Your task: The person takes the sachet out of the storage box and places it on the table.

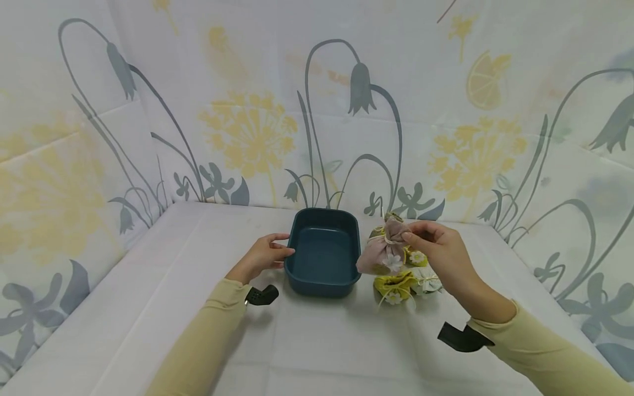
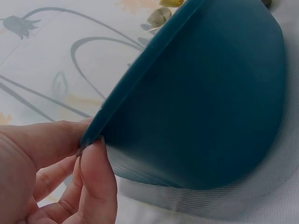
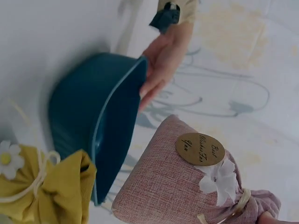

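Observation:
A dark teal bin (image 1: 323, 289) stands on the white cloth, its inside bare. My left hand (image 1: 264, 254) pinches the bin's left rim between thumb and fingers, seen close in the left wrist view on the bin wall (image 2: 201, 102). My right hand (image 1: 446, 258) grips the gathered neck of a pink drawstring pouch (image 1: 378, 256) and holds it up just right of the bin. In the right wrist view, the pouch (image 3: 173, 172) shows a white flower and a round brown tag.
Below and behind the held pouch lie more drawstring pouches: a yellow one (image 1: 393, 286), a pale one (image 1: 428, 283) and others partly hidden. A flower-printed curtain (image 1: 257, 137) rises behind the table.

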The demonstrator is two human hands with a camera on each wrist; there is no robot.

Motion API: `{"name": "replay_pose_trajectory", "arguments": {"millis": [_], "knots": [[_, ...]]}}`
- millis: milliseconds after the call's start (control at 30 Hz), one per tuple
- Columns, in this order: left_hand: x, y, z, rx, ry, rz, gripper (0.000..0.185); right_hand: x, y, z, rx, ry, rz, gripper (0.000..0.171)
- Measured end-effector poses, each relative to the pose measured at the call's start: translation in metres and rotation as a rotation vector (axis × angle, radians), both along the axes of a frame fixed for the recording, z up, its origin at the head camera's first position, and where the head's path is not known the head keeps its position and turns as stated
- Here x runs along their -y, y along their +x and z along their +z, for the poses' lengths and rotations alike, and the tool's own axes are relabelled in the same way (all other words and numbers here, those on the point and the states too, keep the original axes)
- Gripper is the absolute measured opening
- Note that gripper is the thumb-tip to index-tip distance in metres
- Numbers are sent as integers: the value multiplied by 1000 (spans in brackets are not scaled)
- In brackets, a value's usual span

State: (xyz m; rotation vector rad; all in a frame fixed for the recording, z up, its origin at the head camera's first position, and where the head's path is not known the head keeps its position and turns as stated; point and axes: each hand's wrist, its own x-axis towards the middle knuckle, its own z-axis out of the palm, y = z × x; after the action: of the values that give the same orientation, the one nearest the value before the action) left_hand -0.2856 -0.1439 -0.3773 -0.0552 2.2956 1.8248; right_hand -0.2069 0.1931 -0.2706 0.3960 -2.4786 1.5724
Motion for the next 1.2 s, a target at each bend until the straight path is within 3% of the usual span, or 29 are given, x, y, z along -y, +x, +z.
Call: {"name": "replay_pose_trajectory", "arguments": {"millis": [200,400,733,1200], "knots": [[0,1,1,4,3,4,54,-23,-3,-2,-42,15,-40,30],[-1,1,1,3,1,12,54,-49,-10,-6,-67,-35,-76,15],[-1,0,-1,-8,5,2,54,-89,-23,-18,-5,2,-222,18],[0,2,0,-11,3,-6,54,-120,-41,-39,27,-38,-289,4]]}}
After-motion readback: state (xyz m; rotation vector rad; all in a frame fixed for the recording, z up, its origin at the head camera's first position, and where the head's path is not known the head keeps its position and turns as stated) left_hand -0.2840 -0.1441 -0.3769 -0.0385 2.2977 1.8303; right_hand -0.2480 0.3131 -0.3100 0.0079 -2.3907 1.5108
